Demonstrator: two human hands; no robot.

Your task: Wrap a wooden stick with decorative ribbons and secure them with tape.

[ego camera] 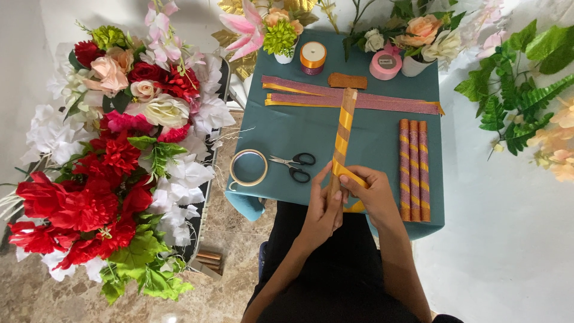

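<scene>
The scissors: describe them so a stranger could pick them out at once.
Start at the teal-covered table. Near its left edge lies a clear tape ring; the scissors lie just right of it, left of the ribbon-wrapped stick. They alone have black handles and metal blades.

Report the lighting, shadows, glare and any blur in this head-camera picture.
Head view: soft, even daylight, no hard shadows on the teal table. The white floor at right and the white flowers are close to washed out. Slight sheen on the gold ribbon round the stick. Left hand, right hand and scissors look sharp; no motion blur. The edges bow a little, wide-angle.
</scene>
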